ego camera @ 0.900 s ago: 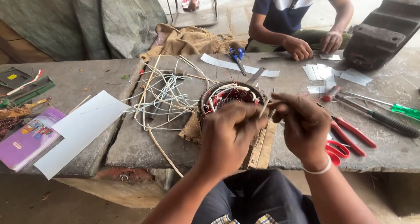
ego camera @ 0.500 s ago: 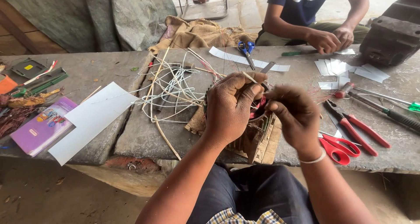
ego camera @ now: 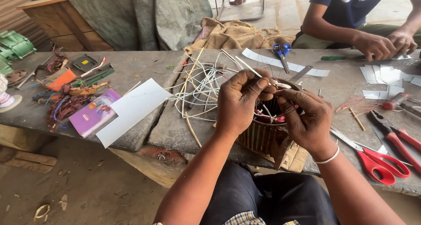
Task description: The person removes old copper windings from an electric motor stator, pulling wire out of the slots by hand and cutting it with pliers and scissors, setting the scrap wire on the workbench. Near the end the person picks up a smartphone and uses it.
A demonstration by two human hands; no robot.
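A round metal motor core with red copper wire wound inside (ego camera: 263,130) sits at the near edge of the grey stone bench (ego camera: 144,71), right under both hands. The left hand (ego camera: 239,100) is closed, pinching a thin white sleeve tube (ego camera: 249,67) between thumb and fingertips; the tube sticks up and away past its knuckles. The right hand (ego camera: 307,119) is just beside the left, touching it at the fingertips. Its fingers are curled in and pinch something small over the core, but I cannot tell what, because the fingers hide it.

A scrap of brown cardboard (ego camera: 291,154) pokes out under the right wrist. Past the left hand lies a loose tangle of white and tan wires (ego camera: 199,86). Further off on the left are a white sheet of paper (ego camera: 131,108) and a purple booklet (ego camera: 94,115). Near the right hand lie red-handled scissors (ego camera: 379,163) and red-handled pliers (ego camera: 401,139). Far beyond, blue-handled scissors (ego camera: 280,51) rest near another person's hands (ego camera: 383,45).

I think the thin red wire could bend or snap if the fingers pull too hard. The core is close to the bench edge, so a strong tug could tip it off. The small tube could slip out of the pinch and get lost in the wire tangle.
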